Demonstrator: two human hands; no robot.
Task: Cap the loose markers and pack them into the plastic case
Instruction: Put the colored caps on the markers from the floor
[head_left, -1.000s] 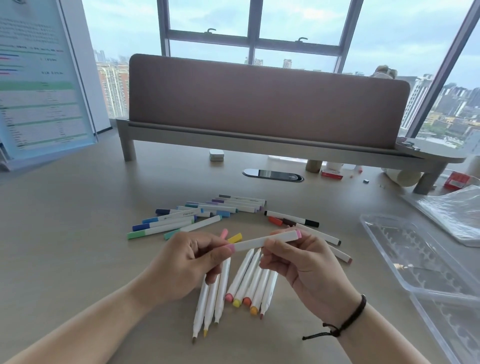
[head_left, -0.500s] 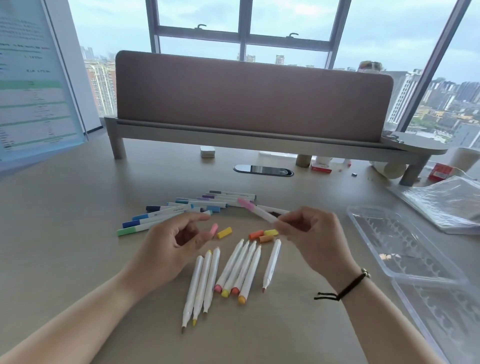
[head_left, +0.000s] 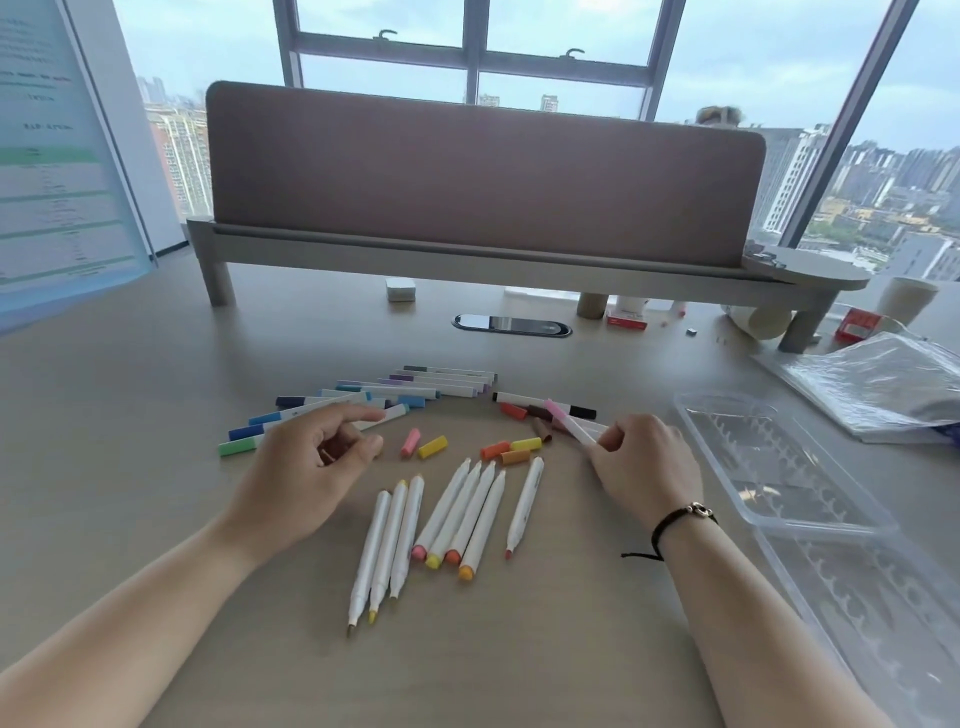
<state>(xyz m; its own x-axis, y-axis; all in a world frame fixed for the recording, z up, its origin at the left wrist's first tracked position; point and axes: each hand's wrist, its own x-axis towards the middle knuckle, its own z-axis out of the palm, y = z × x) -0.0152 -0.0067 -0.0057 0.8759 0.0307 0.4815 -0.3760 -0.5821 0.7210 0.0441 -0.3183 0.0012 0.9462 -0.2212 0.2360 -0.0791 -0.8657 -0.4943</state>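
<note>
The pink-capped marker (head_left: 569, 425) is pinched in the right hand (head_left: 644, 467), low over the capped markers beside the brown ones, likely being set down. The left hand (head_left: 306, 467) hovers loosely curled, holding nothing. Next comes matching a loose cap (head_left: 432, 447) to an uncapped marker (head_left: 524, 504). The plastic case (head_left: 779, 467) lies open, near the right, with free desk between.

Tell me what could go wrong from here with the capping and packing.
1. Loose caps in similar oranges and yellows lie close together, so a mismatched cap is likely.
2. Uncapped markers lie tips bare on the desk; a passing forearm could roll them or smear ink.
3. The right hand sets the pink-capped marker beside the plastic case, not inside.
</note>
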